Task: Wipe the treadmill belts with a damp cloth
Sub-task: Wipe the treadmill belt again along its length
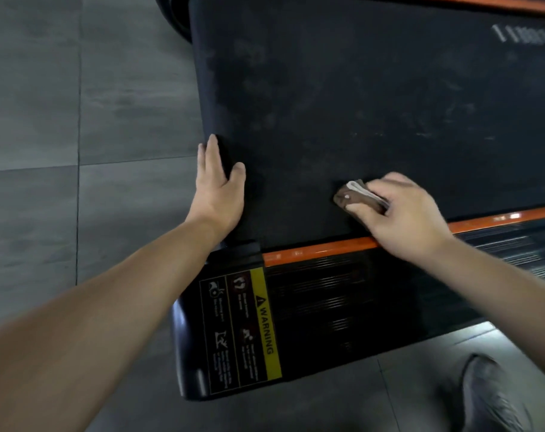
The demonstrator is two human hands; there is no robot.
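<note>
Two hands are placed on the dusty black treadmill belt. The left hand is laid flat, holding nothing. The folded brown-and-white cloth, judged soft and light, is pinched across its folds by the closed grip of the right hand.

We see our left hand laid palm down, fingers straight and close together, thumb spread out to the right; the bare left forearm reaches in from the lower left; our right hand is curled, knuckles up, thumb and fingers gripping a folded cloth; the right forearm enters from the right edge; the hands are well apart.
</note>
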